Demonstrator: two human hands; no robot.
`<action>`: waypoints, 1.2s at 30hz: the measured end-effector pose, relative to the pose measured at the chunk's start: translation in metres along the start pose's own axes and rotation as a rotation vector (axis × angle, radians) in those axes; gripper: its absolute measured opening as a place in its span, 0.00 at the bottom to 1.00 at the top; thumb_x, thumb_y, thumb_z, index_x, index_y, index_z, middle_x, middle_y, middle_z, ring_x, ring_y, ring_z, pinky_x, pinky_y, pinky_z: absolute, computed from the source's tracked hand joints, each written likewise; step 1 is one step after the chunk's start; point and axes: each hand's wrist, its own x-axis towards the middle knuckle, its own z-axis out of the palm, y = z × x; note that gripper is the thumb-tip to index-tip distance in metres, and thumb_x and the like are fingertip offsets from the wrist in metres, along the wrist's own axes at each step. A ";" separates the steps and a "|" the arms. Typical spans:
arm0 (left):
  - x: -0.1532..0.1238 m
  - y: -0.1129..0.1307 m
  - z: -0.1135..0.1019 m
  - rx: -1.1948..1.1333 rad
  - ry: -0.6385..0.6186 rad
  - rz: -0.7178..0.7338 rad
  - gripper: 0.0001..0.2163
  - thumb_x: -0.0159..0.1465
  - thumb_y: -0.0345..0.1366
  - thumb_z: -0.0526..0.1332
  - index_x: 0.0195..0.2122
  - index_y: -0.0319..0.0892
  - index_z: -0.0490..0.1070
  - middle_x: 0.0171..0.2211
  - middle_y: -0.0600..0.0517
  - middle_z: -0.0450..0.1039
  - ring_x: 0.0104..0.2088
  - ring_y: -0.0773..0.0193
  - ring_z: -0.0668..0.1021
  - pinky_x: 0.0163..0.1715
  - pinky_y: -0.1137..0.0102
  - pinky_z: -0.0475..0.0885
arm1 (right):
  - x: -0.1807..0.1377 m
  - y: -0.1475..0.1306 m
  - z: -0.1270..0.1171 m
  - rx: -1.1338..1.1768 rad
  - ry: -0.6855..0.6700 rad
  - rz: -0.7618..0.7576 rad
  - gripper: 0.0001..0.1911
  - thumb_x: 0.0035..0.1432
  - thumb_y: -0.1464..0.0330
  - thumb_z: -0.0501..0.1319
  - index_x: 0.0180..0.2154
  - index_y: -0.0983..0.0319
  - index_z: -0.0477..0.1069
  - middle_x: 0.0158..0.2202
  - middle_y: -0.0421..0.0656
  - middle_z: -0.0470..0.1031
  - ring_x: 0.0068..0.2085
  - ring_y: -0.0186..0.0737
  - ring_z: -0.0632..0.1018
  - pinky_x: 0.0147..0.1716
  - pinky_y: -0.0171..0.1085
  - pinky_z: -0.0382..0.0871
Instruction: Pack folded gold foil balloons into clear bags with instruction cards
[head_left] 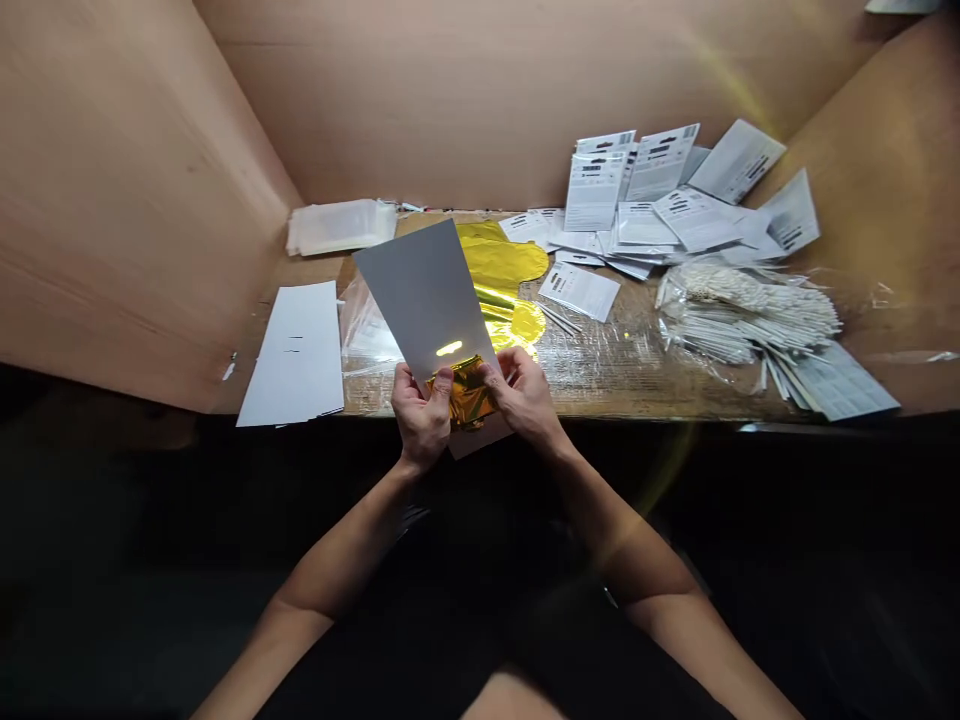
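Between my two hands a long white card is held up at a tilt, above the table's front edge. A folded piece of shiny gold foil lies against the card's lower part. My left hand grips the card and foil from the left, thumb on the front. From the right, my right hand pinches them with its thumb at the foil's upper corner. The fingers behind the card are hidden. Just beyond it, flat gold foil shapes lie on the table, partly covered by the card.
A stack of white cards lies at the left, with clear plastic sleeves behind it. Printed white packets pile up at the back right. A bag of white sticks lies at the right. Wooden panels enclose the table.
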 end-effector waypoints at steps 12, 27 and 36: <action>0.042 0.000 -0.009 -0.006 -0.792 -0.793 0.16 0.56 0.46 0.78 0.36 0.40 0.80 0.30 0.47 0.80 0.29 0.56 0.81 0.27 0.67 0.75 | 0.003 -0.004 -0.061 -0.119 -0.336 0.036 0.26 0.59 0.50 0.68 0.22 0.60 0.65 0.23 0.36 0.61 0.27 0.32 0.61 0.26 0.35 0.53; 0.045 0.016 0.014 0.428 -0.810 -0.275 0.21 0.64 0.50 0.71 0.24 0.39 0.72 0.21 0.55 0.66 0.22 0.70 0.66 0.21 0.74 0.58 | 0.009 0.009 -0.046 0.106 -0.403 0.054 0.29 0.64 0.43 0.65 0.27 0.61 0.69 0.25 0.37 0.63 0.27 0.33 0.61 0.26 0.35 0.53; 0.053 -0.037 0.029 -0.209 -0.166 -0.496 0.21 0.54 0.39 0.81 0.43 0.40 0.76 0.39 0.47 0.85 0.36 0.59 0.85 0.42 0.63 0.83 | 0.102 0.042 -0.047 -0.439 0.090 -0.057 0.20 0.77 0.58 0.55 0.33 0.61 0.72 0.38 0.48 0.77 0.38 0.42 0.76 0.40 0.39 0.69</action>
